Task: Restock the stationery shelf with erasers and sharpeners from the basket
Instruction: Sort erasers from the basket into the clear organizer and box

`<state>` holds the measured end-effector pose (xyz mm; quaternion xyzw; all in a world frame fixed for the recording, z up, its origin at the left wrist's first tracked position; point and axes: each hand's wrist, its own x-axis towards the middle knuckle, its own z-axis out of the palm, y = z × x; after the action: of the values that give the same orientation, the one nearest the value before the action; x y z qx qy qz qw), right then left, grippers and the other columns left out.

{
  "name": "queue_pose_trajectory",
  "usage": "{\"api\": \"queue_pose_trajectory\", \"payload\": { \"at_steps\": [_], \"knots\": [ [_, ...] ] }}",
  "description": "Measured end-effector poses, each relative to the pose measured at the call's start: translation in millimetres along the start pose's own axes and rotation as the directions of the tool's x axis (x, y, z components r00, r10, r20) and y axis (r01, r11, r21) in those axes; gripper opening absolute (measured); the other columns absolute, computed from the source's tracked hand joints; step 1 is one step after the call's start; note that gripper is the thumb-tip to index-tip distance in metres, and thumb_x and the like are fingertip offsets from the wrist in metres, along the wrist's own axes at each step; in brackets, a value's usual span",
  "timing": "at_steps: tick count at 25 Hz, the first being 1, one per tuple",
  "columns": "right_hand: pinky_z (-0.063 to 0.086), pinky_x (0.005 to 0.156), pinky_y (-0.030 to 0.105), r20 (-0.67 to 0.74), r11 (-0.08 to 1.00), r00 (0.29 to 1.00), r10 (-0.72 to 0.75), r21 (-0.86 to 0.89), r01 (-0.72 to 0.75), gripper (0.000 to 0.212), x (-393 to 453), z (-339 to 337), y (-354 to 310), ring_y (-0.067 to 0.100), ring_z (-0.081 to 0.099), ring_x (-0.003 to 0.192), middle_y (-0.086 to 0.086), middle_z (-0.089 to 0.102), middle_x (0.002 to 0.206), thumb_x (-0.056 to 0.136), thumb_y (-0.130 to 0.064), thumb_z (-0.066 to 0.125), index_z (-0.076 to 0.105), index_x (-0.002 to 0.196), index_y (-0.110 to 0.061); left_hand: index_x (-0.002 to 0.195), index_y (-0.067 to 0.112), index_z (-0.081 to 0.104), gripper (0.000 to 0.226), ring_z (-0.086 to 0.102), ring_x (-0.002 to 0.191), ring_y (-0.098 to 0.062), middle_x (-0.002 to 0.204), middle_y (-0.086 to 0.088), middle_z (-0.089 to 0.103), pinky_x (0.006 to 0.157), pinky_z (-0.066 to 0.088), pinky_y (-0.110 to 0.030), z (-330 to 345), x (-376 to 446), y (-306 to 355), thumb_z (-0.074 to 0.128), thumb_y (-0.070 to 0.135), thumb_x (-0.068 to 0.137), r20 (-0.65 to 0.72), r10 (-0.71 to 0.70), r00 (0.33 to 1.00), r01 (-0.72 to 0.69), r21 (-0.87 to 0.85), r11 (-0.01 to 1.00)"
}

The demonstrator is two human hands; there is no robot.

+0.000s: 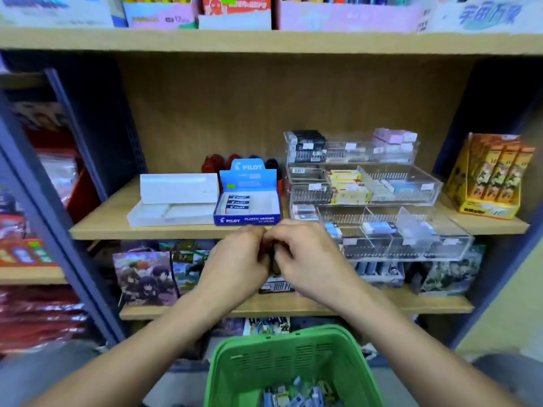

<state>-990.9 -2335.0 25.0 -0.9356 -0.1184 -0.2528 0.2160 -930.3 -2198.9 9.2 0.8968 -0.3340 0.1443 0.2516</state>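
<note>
My left hand (235,265) and my right hand (308,259) meet in front of the middle shelf's edge, fingers closed together around a small dark item (274,261) that is mostly hidden. Just behind them stands a blue Pilot eraser box (246,220) with three erasers inside. Clear acrylic trays (411,242) to the right hold several erasers in tiers. A green basket (293,351) sits below my arms with small packaged pieces (296,395) at its bottom.
A white open box (173,198) lies left of the Pilot box. Red and dark items (223,163) stand at the shelf back. A yellow display box (490,177) sits far right. Illustrated packs (144,277) fill the lower shelf. Blue metal uprights (73,136) flank the shelves.
</note>
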Motion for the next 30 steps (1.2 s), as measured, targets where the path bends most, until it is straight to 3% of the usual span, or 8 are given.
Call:
{"api": "queue_pose_trajectory", "payload": {
  "at_steps": [6,11,15,20,23,25,27,30],
  "knots": [
    [0.054,0.081,0.043,0.436,0.976,0.873,0.217,-0.124,-0.18,0.027,-71,114,46,0.032,0.063,0.097,0.006,0.066,0.101,0.08,-0.002,0.051,0.065,0.096,-0.019,0.109,0.014,0.058,0.028,0.065,0.106,-0.036,0.112,-0.015,0.068,0.081,0.054,-0.042,118,-62,-54,0.055,0.016,0.081,0.51,-0.229,0.829,0.151,0.192,0.97],
    [0.054,0.08,0.034,0.67,0.857,0.564,0.482,-0.229,-0.461,0.024,-132,213,116,0.028,0.067,0.097,0.012,0.071,0.104,0.083,-0.005,0.058,0.068,0.103,-0.013,0.112,0.011,0.065,0.028,0.068,0.099,-0.03,0.111,-0.012,0.07,0.079,0.054,-0.037,236,-99,-88,0.064,0.022,0.086,0.732,-0.291,0.616,0.23,0.185,0.955],
    [0.053,0.088,0.033,0.769,0.795,0.308,0.56,-0.395,-0.46,0.037,-190,267,161,0.031,0.063,0.109,0.015,0.064,0.124,0.088,-0.01,0.059,0.06,0.125,-0.007,0.114,0.008,0.065,0.03,0.064,0.091,-0.026,0.107,-0.01,0.069,0.077,0.049,-0.033,304,-135,-105,0.064,0.023,0.089,0.818,-0.331,0.471,0.355,0.168,0.92],
    [0.046,0.103,0.036,0.717,0.64,-0.005,0.697,-0.624,-0.448,0.078,-257,291,192,0.032,0.052,0.129,0.018,0.041,0.151,0.089,-0.042,0.065,0.031,0.149,-0.004,0.142,-0.001,0.041,0.086,0.055,0.122,-0.033,0.137,-0.017,0.053,0.094,0.048,-0.035,369,-211,-140,0.076,0.046,0.08,0.834,-0.524,0.173,0.578,0.345,0.74],
    [0.04,0.107,0.04,0.684,0.62,-0.065,0.726,-0.693,-0.367,0.104,-269,300,189,0.033,0.047,0.135,0.023,0.026,0.158,0.089,-0.057,0.061,0.007,0.154,0.004,0.154,-0.006,0.01,0.12,0.045,0.134,-0.033,0.151,-0.019,0.04,0.107,0.042,-0.038,381,-230,-143,0.08,0.052,0.076,0.855,-0.512,0.078,0.631,0.355,0.69],
    [0.046,0.097,0.034,0.671,0.605,-0.044,0.74,-0.693,-0.393,0.09,-274,304,186,0.028,0.055,0.124,0.021,0.045,0.146,0.089,-0.057,0.06,0.03,0.148,0.003,0.155,-0.002,0.001,0.131,0.034,0.142,-0.034,0.157,-0.018,0.028,0.114,0.034,-0.042,384,-234,-140,0.081,0.058,0.07,0.861,-0.501,0.089,0.591,0.36,0.722],
    [0.049,0.094,0.032,0.657,0.59,0.003,0.754,-0.675,-0.444,0.075,-282,306,190,0.027,0.058,0.115,0.016,0.056,0.134,0.085,-0.061,0.062,0.051,0.133,-0.004,0.156,0.008,0.005,0.133,0.028,0.141,-0.037,0.154,-0.02,0.028,0.112,0.031,-0.044,386,-240,-136,0.083,0.062,0.063,0.847,-0.52,0.112,0.569,0.374,0.732],
    [0.039,0.106,0.04,0.629,0.539,-0.015,0.777,-0.678,-0.499,0.097,-292,309,181,0.036,0.042,0.132,0.023,0.042,0.143,0.076,-0.071,0.064,0.034,0.144,-0.008,0.15,0.022,0.023,0.114,0.024,0.133,-0.038,0.141,-0.015,0.03,0.105,0.038,-0.043,389,-247,-128,0.085,0.058,0.061,0.821,-0.546,0.166,0.646,0.328,0.689]
  ]
}}
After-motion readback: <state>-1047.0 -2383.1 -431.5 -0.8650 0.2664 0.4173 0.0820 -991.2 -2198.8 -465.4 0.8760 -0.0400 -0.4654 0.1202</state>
